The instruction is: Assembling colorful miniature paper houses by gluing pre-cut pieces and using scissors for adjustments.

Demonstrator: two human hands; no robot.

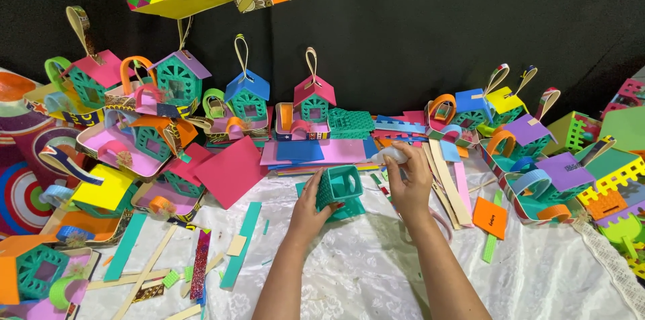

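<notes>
While the left hand [310, 204] closes its fingers around the small teal foam house body [338, 188], propping it tilted just above the white lace cloth [376, 273], the right hand [410, 182] pinches a small white glue bottle [390, 155] in a narrow grip, its tip pointing towards the house's upper edge but apart from it. Under the house lies a flat teal foam piece [349, 210], partly hidden. Beyond the hands a stack of pink and blue foam sheets [316, 152] lies flat, and behind it stand finished little houses with loop hangers, such as the one with a pink roof [314, 102] and the one with a blue roof [246, 95]. Loose foam strips [443, 179] lie just beside the right hand. The open-walled body looks soft, so a hard squeeze could likely buckle it; glue could also drip onto the cloth, and a sweeping wrist might scatter the strips.
</notes>
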